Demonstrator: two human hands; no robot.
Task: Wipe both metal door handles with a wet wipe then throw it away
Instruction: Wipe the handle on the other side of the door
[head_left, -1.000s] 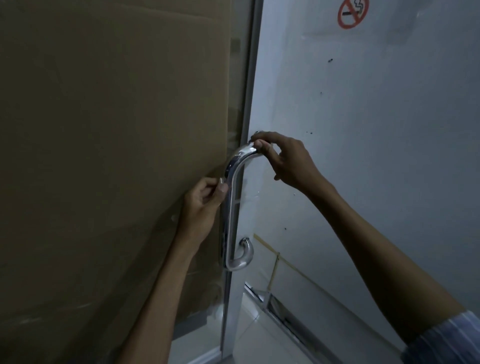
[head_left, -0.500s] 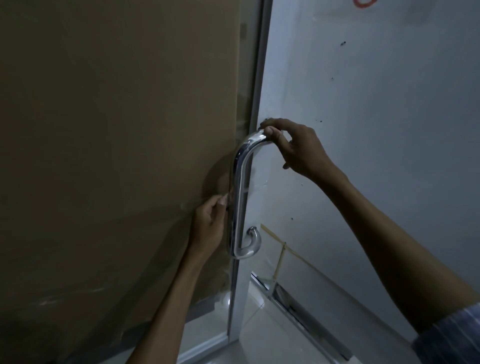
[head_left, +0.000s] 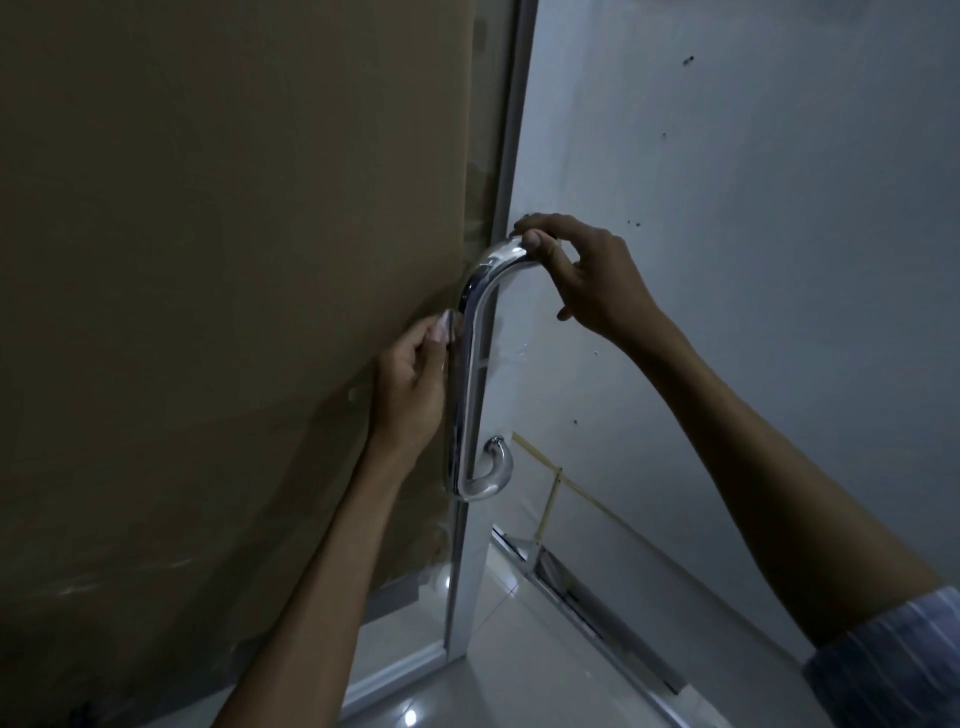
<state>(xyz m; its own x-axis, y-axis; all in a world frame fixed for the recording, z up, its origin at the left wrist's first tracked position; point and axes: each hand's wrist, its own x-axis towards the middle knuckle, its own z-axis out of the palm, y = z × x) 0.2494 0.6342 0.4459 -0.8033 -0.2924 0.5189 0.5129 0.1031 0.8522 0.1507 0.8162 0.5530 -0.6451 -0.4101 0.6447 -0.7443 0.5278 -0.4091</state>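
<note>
The chrome door handle (head_left: 470, 364) stands upright on the glass door's edge, long axis vertical. The right hand (head_left: 587, 275) pinches its top bend; the left hand (head_left: 415, 384), just left of the shaft, pinches something small and pale, perhaps the wet wipe (head_left: 445, 325). The unwiped length runs downward. Brown cardboard (head_left: 234, 312) covers the door. No legible writing.

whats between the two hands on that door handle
In the head view, a bare curved stretch of the metal door handle runs between the left hand at its bar and the right hand pinching its top bend.
</note>
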